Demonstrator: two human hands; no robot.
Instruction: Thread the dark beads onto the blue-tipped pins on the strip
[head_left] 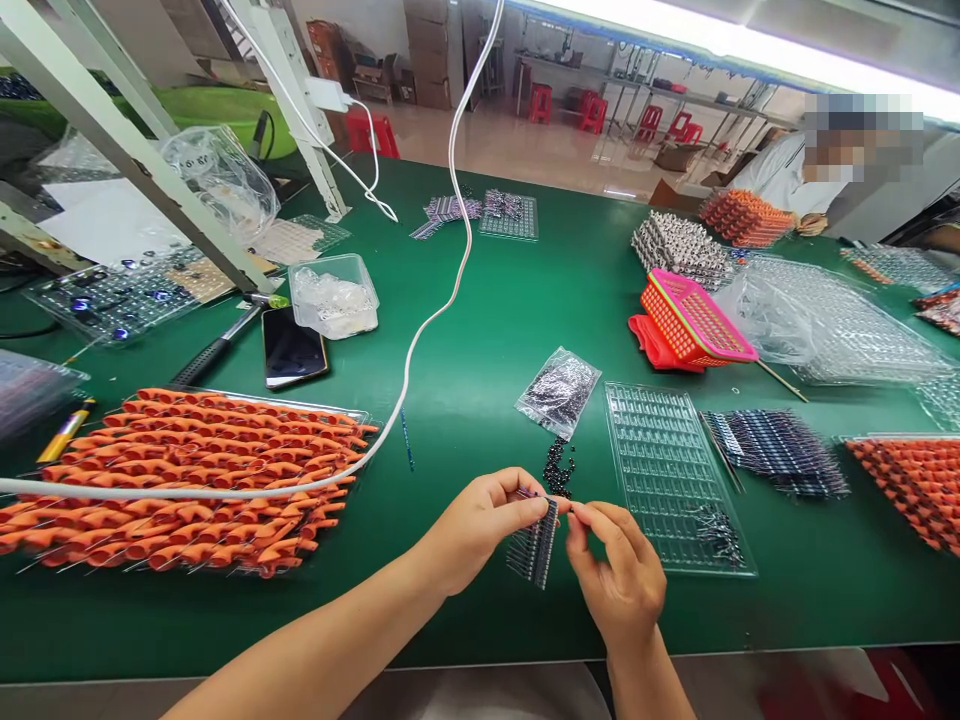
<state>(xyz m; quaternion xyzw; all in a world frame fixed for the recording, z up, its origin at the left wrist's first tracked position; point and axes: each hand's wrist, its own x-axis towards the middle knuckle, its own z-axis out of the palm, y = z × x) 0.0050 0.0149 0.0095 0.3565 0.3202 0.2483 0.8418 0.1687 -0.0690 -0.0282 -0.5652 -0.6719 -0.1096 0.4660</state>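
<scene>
My left hand (pixel 480 525) is closed, thumb and fingers pinching the top of a dark strip of small parts with thin wire leads (pixel 534 552), which hangs down over the bench. Just right of it, my right hand (pixel 621 570) is closed at the fingertips by the strip's upper end; what sits between them is too small to make out. Beyond the hands lie loose small black beads (pixel 556 470), spilling toward a clear plastic bag (pixel 559 390) of similar dark pieces. A clear ribbed tray (pixel 652 450) rests to the right, with a cluster of dark wire-leaded parts (pixel 720 535) in its near corner.
Orange parts in a tray (pixel 187 470) fill the left side, crossed by a white cable (pixel 409 370). A phone (pixel 294 345), a hammer (pixel 217 345) and a plastic tub (pixel 337 290) lie behind. Rightward are a pink basket (pixel 697 315) and bundled dark strips (pixel 780 450). Another person (pixel 787 165) sits beyond.
</scene>
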